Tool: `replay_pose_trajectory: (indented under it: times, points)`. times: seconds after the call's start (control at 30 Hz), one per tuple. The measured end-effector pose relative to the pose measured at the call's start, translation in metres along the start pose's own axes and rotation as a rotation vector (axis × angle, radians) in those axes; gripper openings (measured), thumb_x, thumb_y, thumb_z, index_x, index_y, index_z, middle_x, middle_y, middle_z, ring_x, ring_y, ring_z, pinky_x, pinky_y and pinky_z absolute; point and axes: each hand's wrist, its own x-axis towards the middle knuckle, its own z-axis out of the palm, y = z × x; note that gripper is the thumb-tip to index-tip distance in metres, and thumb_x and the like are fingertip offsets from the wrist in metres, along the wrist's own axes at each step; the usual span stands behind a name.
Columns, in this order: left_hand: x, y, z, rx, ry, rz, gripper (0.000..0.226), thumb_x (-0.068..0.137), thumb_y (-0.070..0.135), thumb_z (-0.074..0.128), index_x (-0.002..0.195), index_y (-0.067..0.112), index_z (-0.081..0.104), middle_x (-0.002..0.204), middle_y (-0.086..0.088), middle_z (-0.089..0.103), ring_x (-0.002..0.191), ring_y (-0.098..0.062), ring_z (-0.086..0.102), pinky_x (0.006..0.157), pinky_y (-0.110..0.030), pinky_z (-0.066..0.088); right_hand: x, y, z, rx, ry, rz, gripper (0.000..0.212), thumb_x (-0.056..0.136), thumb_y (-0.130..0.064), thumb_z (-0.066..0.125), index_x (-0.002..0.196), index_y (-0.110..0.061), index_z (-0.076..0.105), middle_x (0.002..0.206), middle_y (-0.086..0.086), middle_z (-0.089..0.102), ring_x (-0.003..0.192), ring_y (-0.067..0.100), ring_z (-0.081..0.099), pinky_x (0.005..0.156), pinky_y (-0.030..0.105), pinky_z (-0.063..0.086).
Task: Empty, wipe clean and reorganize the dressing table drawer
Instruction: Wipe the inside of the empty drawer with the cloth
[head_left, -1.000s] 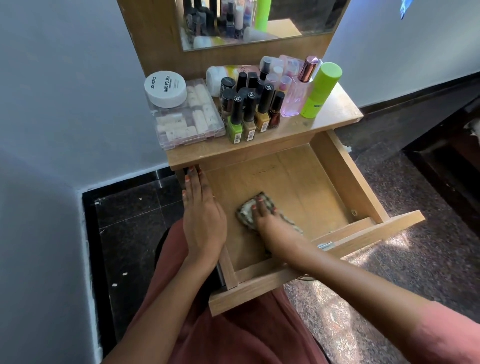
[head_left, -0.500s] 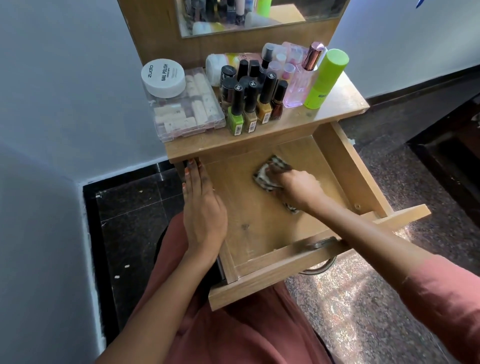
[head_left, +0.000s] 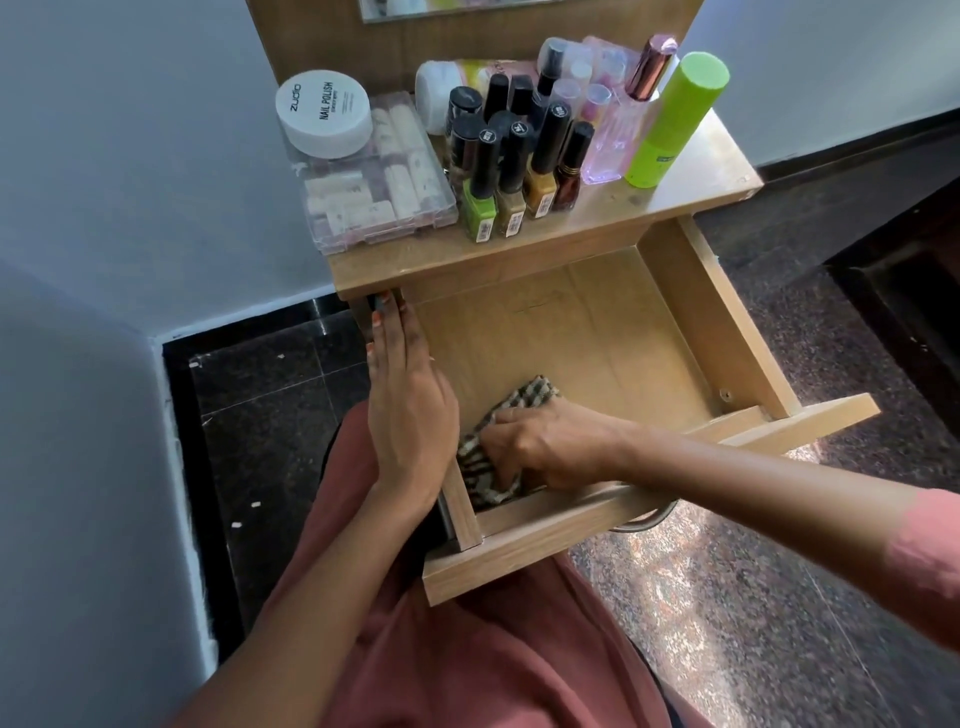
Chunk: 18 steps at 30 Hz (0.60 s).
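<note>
Fingers (head_left: 496, 444) of the right hand (head_left: 556, 447) are curled tight, bunching the checked cloth (head_left: 535, 397) and pressing it down. That's a firm clamp on the fabric, knuckles up. And where is it? Right in the near-left corner of the drawer (head_left: 711, 322), the cloth wedged against the front panel and the left wall, one end poking out past the knuckles toward the middle of the drawer floor.

Over to the left hand (head_left: 410, 415): it lies flat, fingers (head_left: 395, 343) straight and pressed together along the top of the drawer's left wall, gripping nothing, painted fingertips reaching up to the tabletop's front edge.

The drawer itself is pulled well out, its pale wooden floor in plain view. A curved metal handle (head_left: 649, 522) peeks out below the front panel.

Up on the tabletop (head_left: 691, 171), it's crowded. A clear plastic box (head_left: 374, 197) of pale rolls sits at the left edge, with a white jar (head_left: 324, 111) marked NAIL POLISH on its lid. A cluster of nail polish bottles (head_left: 519, 166) lines up toward the front edge in the middle. A pink glass bottle (head_left: 610, 145) with a rosy metallic cap is just beside them, and a lime-green tube (head_left: 675, 119) stands near the right edge.

A salmon-coloured garment (head_left: 493, 649) fills the bottom of the view, beneath the drawer's front.
</note>
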Motion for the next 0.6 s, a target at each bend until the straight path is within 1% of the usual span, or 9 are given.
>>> replay_pose_trajectory:
  times: [0.1, 0.2, 0.3, 0.33, 0.37, 0.43, 0.47, 0.53, 0.6]
  points:
    - [0.000, 0.000, 0.000, -0.004, 0.004, 0.007, 0.051, 0.097, 0.008, 0.025, 0.146, 0.010, 0.011, 0.156, -0.007, 0.006, 0.144, -0.020, 0.005, 0.113, -0.027, 0.000, -0.018, 0.010, -0.008, 0.022, -0.021, 0.064, 0.024, 0.069, -0.004, 0.067, 0.081, -0.023, 0.073, 0.099, 0.002, 0.067, 0.092, 0.023, 0.063, 0.054, 0.038, 0.058]
    - [0.001, -0.001, 0.001, -0.013, 0.011, 0.007, 0.050, 0.097, 0.005, 0.026, 0.145, 0.008, 0.014, 0.156, -0.008, 0.008, 0.144, -0.020, 0.006, 0.114, -0.028, 0.002, -0.037, 0.023, -0.016, -0.048, -0.177, 0.188, 0.032, 0.078, -0.005, 0.054, 0.095, -0.027, 0.071, 0.112, -0.001, 0.060, 0.107, 0.019, 0.054, 0.069, 0.036, 0.055]
    - [0.002, -0.002, 0.002, -0.026, 0.013, -0.001, 0.051, 0.096, 0.005, 0.028, 0.145, 0.008, 0.014, 0.156, -0.007, 0.008, 0.144, -0.020, 0.006, 0.115, -0.029, 0.004, -0.044, 0.026, -0.015, -0.023, -0.095, 0.190, 0.042, 0.067, -0.003, 0.043, 0.084, -0.028, 0.073, 0.099, -0.003, 0.065, 0.092, 0.018, 0.061, 0.054, 0.025, 0.047]
    - [0.002, -0.002, 0.003, -0.031, 0.012, -0.003, 0.052, 0.096, 0.005, 0.028, 0.145, 0.008, 0.014, 0.156, -0.007, 0.008, 0.144, -0.020, 0.006, 0.116, -0.030, 0.005, -0.043, 0.026, -0.013, -0.028, -0.066, 0.165, 0.044, 0.062, -0.007, 0.040, 0.079, -0.030, 0.072, 0.093, -0.005, 0.067, 0.086, 0.018, 0.064, 0.050, 0.024, 0.050]
    - [0.002, -0.002, 0.003, -0.036, 0.013, -0.004, 0.052, 0.096, 0.005, 0.028, 0.145, 0.008, 0.013, 0.156, -0.007, 0.008, 0.144, -0.020, 0.006, 0.116, -0.031, 0.006, -0.038, 0.024, -0.010, -0.028, -0.018, 0.137, 0.042, 0.061, -0.009, 0.041, 0.078, -0.032, 0.072, 0.091, -0.005, 0.068, 0.082, 0.018, 0.065, 0.049, 0.027, 0.054]
    - [0.003, -0.002, 0.003, -0.039, 0.011, -0.005, 0.052, 0.096, 0.005, 0.028, 0.146, 0.008, 0.013, 0.156, -0.007, 0.008, 0.144, -0.020, 0.007, 0.117, -0.031, 0.007, -0.020, 0.014, -0.005, -0.001, -0.002, 0.102, 0.036, 0.068, -0.007, 0.054, 0.086, -0.033, 0.072, 0.098, -0.005, 0.067, 0.091, 0.019, 0.063, 0.058, 0.033, 0.056]
    - [0.002, -0.002, 0.002, -0.040, 0.008, -0.003, 0.052, 0.096, 0.006, 0.028, 0.146, 0.009, 0.013, 0.156, -0.007, 0.008, 0.144, -0.020, 0.007, 0.117, -0.030, 0.007, -0.009, 0.006, -0.005, 0.006, -0.018, 0.090, 0.033, 0.071, -0.008, 0.060, 0.090, -0.032, 0.072, 0.102, -0.005, 0.066, 0.097, 0.019, 0.061, 0.063, 0.031, 0.054]
    - [0.001, -0.001, 0.002, -0.047, 0.001, -0.008, 0.052, 0.096, 0.007, 0.028, 0.146, 0.010, 0.013, 0.156, -0.006, 0.007, 0.144, -0.020, 0.005, 0.117, -0.030, 0.006, 0.013, -0.006, -0.004, 0.008, -0.006, 0.039, 0.033, 0.067, -0.006, 0.064, 0.089, -0.030, 0.073, 0.101, -0.002, 0.067, 0.097, 0.021, 0.061, 0.059, 0.023, 0.041]
    - [0.000, -0.001, 0.001, -0.053, -0.003, -0.018, 0.052, 0.097, 0.008, 0.028, 0.146, 0.012, 0.013, 0.156, -0.005, 0.006, 0.144, -0.019, 0.004, 0.118, -0.034, 0.012, 0.026, -0.012, -0.008, -0.019, -0.038, 0.037, 0.037, 0.071, -0.005, 0.058, 0.097, -0.027, 0.071, 0.108, 0.001, 0.063, 0.103, 0.022, 0.057, 0.060, 0.025, 0.032]
